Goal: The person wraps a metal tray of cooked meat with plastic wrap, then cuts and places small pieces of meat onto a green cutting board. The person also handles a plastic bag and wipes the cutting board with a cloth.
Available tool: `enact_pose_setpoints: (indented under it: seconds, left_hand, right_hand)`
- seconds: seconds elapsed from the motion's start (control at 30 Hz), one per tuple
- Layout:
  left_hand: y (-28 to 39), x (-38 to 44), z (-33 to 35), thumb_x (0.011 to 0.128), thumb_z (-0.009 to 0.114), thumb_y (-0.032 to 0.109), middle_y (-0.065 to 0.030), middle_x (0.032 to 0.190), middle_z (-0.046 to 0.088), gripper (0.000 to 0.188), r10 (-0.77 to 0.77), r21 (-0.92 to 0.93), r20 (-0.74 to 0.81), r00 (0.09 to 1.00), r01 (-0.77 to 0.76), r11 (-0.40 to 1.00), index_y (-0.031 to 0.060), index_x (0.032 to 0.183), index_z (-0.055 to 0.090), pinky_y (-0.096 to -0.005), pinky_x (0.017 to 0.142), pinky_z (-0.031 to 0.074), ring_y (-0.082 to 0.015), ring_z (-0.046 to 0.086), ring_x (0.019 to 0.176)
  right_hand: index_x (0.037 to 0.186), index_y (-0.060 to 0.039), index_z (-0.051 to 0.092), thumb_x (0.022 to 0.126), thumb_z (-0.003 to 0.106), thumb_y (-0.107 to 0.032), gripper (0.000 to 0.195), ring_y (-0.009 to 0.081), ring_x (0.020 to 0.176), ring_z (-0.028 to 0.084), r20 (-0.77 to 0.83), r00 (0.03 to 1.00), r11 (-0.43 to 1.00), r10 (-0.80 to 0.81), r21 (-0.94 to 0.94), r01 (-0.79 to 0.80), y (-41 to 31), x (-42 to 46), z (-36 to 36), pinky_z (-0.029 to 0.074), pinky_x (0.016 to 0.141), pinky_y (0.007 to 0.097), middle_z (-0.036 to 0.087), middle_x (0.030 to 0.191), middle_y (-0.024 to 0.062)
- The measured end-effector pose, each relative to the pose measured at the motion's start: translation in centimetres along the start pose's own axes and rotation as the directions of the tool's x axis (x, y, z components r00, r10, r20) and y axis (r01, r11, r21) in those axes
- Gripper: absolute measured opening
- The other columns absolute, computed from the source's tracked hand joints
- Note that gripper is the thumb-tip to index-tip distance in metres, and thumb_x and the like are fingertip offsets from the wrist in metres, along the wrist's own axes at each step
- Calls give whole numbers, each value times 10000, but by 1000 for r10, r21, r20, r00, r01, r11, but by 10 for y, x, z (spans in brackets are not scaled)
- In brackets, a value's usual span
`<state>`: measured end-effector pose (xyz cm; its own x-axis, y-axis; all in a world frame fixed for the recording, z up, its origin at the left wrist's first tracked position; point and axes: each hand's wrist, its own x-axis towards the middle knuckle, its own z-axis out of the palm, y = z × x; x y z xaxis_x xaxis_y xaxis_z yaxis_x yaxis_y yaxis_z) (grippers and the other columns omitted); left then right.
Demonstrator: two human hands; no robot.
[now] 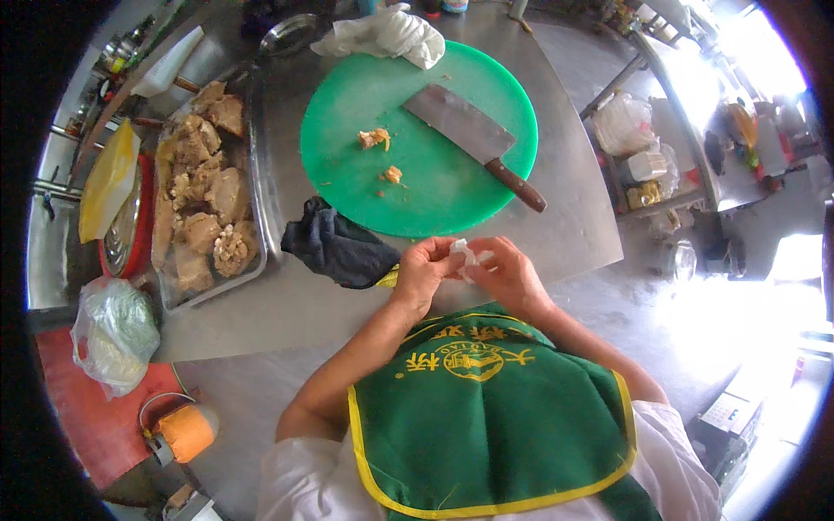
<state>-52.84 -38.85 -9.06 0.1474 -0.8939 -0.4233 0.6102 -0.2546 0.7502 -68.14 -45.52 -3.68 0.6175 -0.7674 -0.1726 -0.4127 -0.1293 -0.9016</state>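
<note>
Both my left hand [423, 267] and my right hand [508, 270] hold a crumpled piece of white tissue or paper [462, 254] between the fingertips, near the steel table's front edge. Just beyond lies a round green cutting board [352, 189]. A cleaver [462, 124] with a wooden handle rests flat across its right side, the handle pointing towards my right hand. Two small scraps of meat [374, 138] sit on the board's left half. Beside my left hand is a dark cloth [335, 244], touching the board's near left rim, with a bit of yellow under it.
A steel tray [262, 241] of cooked meat chunks stands left, beside a red-rimmed round container [146, 221] and a tied plastic bag [116, 338]. A white cloth [391, 36] overlaps the board's far rim. Shelving with bags [623, 124] stands right, past the table corner.
</note>
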Motion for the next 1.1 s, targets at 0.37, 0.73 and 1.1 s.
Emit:
enact_pose_setpoints:
  seconds: [0.37,0.73,1.1]
  left_hand:
    - [-25,-22,35,832,646,33,-30,888,539,212,5,100,-219,976,17,995,59,982,498,-314,685,537,-158,598,794]
    - [-42,-14,77,821,663,51,-29,858,630,200,-36,214,-240,970,89,973,33,1006,589,-244,630,496,-112,592,730]
    - [-59,10,104,884,616,104,-52,802,620,210,-100,355,-32,994,105,929,-4,1057,568,-228,494,475,-104,582,590]
  right_hand:
    - [982,-47,579,724,727,-137,310,284,672,584,101,978,981,-183,-52,188,23,-11,-22,497,623,365,571,878,130]
    - [1027,-41,609,752,700,-105,297,264,746,616,90,996,972,13,231,-34,63,-28,-50,507,667,356,609,920,155]
    - [964,-23,628,760,674,-155,247,320,811,641,-1,996,996,85,-11,-85,116,-31,-101,512,701,409,639,856,174]
